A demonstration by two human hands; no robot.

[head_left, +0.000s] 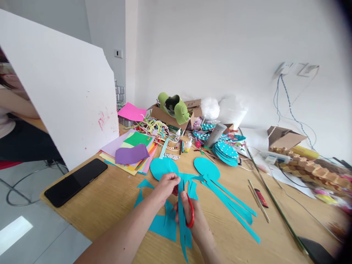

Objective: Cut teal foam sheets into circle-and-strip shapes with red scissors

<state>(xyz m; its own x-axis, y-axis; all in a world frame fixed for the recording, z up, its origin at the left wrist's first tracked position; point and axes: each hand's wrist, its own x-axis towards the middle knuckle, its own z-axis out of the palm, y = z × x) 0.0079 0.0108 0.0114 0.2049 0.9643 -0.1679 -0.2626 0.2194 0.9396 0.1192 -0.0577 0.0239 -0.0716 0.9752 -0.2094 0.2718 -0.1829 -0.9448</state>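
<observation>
My left hand (168, 186) pinches the top of a long turquoise strip (181, 220) near the middle of the table. Red-handled scissors (190, 212) are in my right hand (194, 216), their blades pointing away from me along the strip. A turquoise round piece (162, 168) lies just beyond my left hand. To the right, another turquoise round piece (206, 168) has long strips (233, 205) spreading toward the near right. Cut turquoise scraps (165, 227) lie under and beside my hands.
A black phone (75, 181) rests at the left table edge. Coloured sheets (132, 154), a metal bottle (216, 135) and craft supplies sit farther back. A long thin stick (272, 198) crosses the right side. Behind a white board (63, 80), a person's arm (18, 104) shows.
</observation>
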